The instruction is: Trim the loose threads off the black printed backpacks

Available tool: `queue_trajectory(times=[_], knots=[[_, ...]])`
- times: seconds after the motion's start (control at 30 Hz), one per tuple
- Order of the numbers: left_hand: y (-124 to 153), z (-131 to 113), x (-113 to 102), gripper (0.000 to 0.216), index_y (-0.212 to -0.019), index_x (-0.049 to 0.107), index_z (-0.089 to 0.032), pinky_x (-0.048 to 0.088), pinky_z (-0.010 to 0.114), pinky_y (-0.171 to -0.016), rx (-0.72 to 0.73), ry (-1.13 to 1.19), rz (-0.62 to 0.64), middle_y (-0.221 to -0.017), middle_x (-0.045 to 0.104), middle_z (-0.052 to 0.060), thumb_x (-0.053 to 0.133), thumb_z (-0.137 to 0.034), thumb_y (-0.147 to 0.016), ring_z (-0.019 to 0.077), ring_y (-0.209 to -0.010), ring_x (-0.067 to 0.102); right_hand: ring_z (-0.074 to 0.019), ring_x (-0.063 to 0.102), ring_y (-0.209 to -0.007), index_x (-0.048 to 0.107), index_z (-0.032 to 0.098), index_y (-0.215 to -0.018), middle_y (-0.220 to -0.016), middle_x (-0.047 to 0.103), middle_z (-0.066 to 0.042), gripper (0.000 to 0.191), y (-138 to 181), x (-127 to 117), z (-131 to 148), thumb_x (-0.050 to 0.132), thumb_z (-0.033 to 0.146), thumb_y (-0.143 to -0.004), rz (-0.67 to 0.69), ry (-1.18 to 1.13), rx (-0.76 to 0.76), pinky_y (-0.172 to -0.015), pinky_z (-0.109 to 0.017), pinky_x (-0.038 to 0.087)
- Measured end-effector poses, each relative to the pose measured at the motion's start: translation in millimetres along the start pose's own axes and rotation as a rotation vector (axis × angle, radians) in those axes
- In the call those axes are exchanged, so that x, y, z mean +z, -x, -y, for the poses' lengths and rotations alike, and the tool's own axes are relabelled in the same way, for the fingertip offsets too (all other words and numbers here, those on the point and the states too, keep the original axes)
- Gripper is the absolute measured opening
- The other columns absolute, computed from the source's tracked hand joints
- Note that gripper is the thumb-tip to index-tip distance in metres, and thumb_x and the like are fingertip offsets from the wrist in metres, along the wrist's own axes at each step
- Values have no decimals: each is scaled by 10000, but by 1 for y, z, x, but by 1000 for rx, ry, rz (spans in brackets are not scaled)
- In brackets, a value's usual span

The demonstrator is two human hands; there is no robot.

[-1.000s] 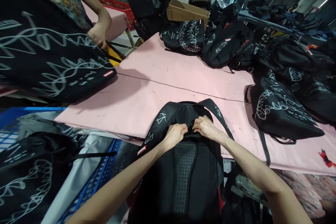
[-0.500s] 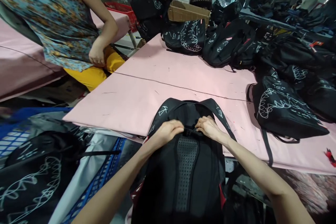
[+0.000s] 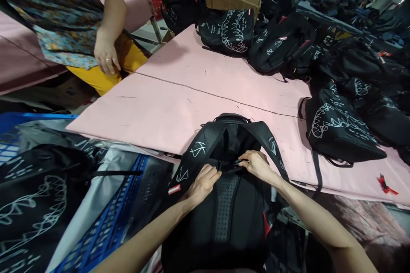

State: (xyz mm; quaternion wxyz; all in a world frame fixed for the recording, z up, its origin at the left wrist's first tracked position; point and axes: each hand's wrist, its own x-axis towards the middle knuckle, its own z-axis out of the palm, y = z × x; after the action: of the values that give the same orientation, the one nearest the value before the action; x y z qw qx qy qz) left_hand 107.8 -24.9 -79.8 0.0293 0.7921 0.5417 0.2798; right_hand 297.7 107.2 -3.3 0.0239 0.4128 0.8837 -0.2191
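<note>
A black backpack (image 3: 195, 230) leans on the near edge of the pink table, its padded back panel with a perforated mesh strip facing me. Both shoulder straps (image 3: 199, 149), printed with white marks, arch up and away over the table. On the left, my left hand (image 3: 205, 181) has its fingers closed on the edge at the top of the back panel. My right hand (image 3: 255, 163) pinches the same edge a little further right, where dark material shows at the fingertips. What exactly lies under the fingers is too dark to make out.
Several black backpacks with white line drawings stand along the far and right parts of the pink table (image 3: 153, 106). Another printed bag (image 3: 38, 209) lies over a blue basket (image 3: 105, 222) at left. A person (image 3: 64, 21) sits across. Red clippers (image 3: 386, 184) lie at right.
The shoulder straps have spread and flopped further open, showing a red-and-white tag. My left hand has moved lower on the panel edge. The co-worker's hand has lowered, and the view has tilted down slightly.
</note>
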Motion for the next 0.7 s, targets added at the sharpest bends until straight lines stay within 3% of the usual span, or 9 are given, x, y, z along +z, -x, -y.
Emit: queue_trajectory(times=[0.2, 0.43, 0.7], knots=[[-12, 0, -8, 227, -870, 607, -158, 433, 297, -663, -20, -6, -33, -711, 547, 31, 419, -36, -834, 156, -706, 476, -174, 625, -897, 699, 250, -944, -981, 693, -6, 214, -13, -10, 16, 555, 289, -791, 129, 59, -16, -718, -228, 409], [-12, 5, -6, 186, -808, 590, -169, 406, 287, -650, -78, 30, -30, -705, 529, 19, 450, -49, -831, 155, -710, 469, -185, 638, -903, 700, 277, -918, -909, 712, -1, 209, -26, 0, 25, 560, 347, -780, 230, 91, 62, -736, -242, 415], [-18, 6, -8, 199, -773, 585, -172, 411, 288, -672, -114, 81, -40, -703, 533, 16, 422, -108, -868, 145, -717, 489, -179, 638, -906, 703, 284, -881, -893, 714, 14, 169, -28, 3, 18, 593, 320, -758, 170, -2, 63, -764, -245, 412]])
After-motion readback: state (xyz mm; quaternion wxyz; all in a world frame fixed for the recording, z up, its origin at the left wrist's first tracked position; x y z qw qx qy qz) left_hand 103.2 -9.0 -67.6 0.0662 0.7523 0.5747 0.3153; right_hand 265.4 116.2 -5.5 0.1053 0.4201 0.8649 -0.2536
